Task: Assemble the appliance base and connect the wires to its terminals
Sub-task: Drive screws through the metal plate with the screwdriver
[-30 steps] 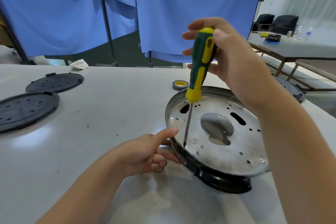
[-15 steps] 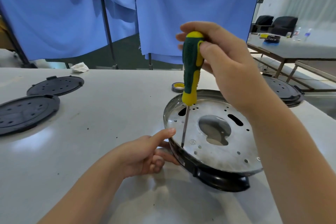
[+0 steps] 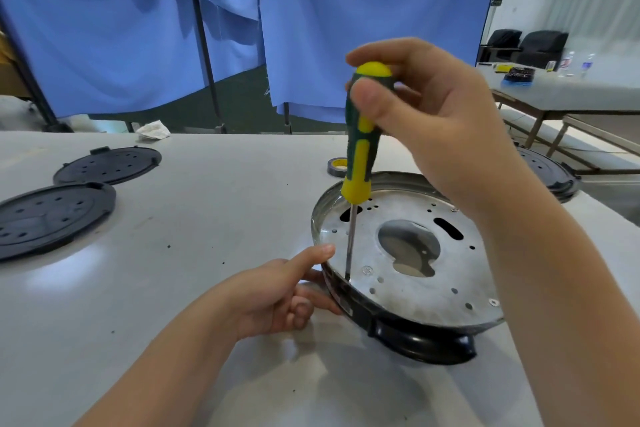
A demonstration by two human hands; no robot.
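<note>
A round metal appliance base (image 3: 446, 291) with a black plastic rim sits on the white table at centre right. My right hand (image 3: 433, 128) grips the green and yellow screwdriver (image 3: 360, 146) by its handle top, holding it nearly upright. The shaft's tip stands on the plate near its left edge. My left hand (image 3: 277, 298) holds the base's left rim, thumb raised beside the shaft and fingers curled against the black edge. No wires show.
Two black perforated round covers (image 3: 52, 215) (image 3: 110, 163) lie at the far left. A roll of tape (image 3: 337, 166) sits behind the base. Another black cover (image 3: 547, 173) lies at the right, behind my right arm. A crumpled cloth (image 3: 152, 130) rests at the table's far edge.
The screwdriver handle has swung left to stand more upright over the same spot on the plate, and my right hand's grip turned on it. My left hand stays at the rim.
</note>
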